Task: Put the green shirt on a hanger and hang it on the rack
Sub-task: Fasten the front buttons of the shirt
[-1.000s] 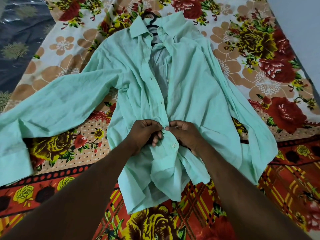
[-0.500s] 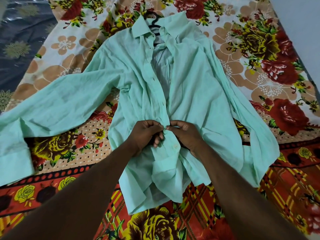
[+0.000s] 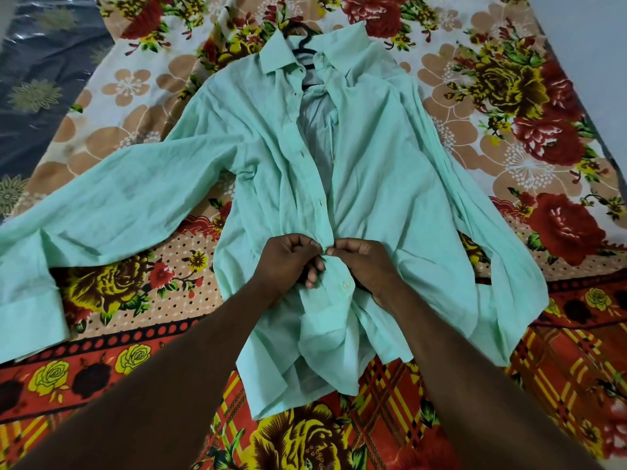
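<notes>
The fingertips of the left hand (image 3: 290, 262) and the right hand (image 3: 364, 266) meet at the front opening of a pale mint-green, long-sleeved cotton shirt (image 3: 390, 184). Each hand pinches one edge of the opening, thumb pressed against forefinger with cloth clamped between, and the two pinches touch at a spot low on the placket. The other fingers of the left hand curl under, their tips showing below the pinch. A small pale button (image 3: 345, 285) sits on the placket just nearer than the right thumb, unfastened. Both bare forearms run from the near corners of the view inward to the wrists.

The shirt lies face up, flat and rumpled. Its collar points to the far side and its hem bunches on the near side between the forearms. Above the hands the front gapes, showing the paler inner back. One sleeve stretches far out to the left, its cuff at the left edge; the other is folded down along the right side. A black plastic hanger (image 3: 303, 45) is inside the shirt, its hook and neck showing at the collar.

Under everything spreads a bedsheet printed with red and yellow roses (image 3: 543, 137). A dark blue patterned cloth (image 3: 44, 72) lies at the far left.
</notes>
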